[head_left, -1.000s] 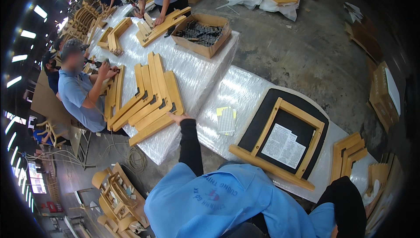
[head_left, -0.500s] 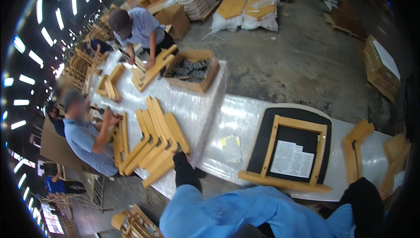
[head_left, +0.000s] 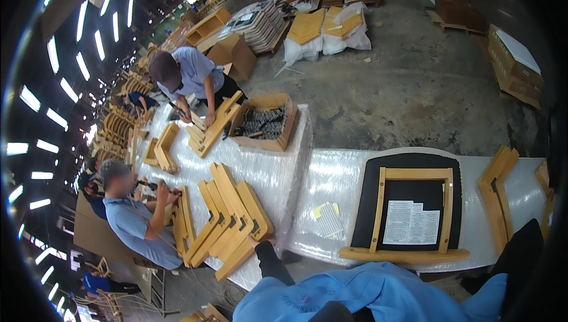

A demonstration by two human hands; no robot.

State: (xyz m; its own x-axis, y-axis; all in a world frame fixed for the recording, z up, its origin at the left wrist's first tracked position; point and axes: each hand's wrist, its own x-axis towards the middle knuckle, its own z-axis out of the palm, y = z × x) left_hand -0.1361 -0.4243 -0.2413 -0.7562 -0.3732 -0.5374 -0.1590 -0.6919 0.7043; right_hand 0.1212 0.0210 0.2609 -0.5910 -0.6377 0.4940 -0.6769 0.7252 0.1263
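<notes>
My left hand is at the near end of a row of angled wooden leg pieces with dark brackets at their bends. Its fingers are closed on the nearest leg piece, partly hidden by the wood. At far right my right sleeve reaches into the dark rim, and the hand itself does not show. Beside that arm lies another angled wooden leg piece. Between my arms a black-backed seat panel lies under a wooden frame, with a white printed sheet on the black backing.
Two co-workers stand along the plastic-wrapped table, one at left, one farther back, both handling wooden pieces. An open carton of dark hardware sits near the far edge. A paper sheet lies mid-table.
The view has shifted, so the table and its contents appear lower and farther right. My left hand stays by the leg pieces. My right sleeve has moved outward toward the right rim.
</notes>
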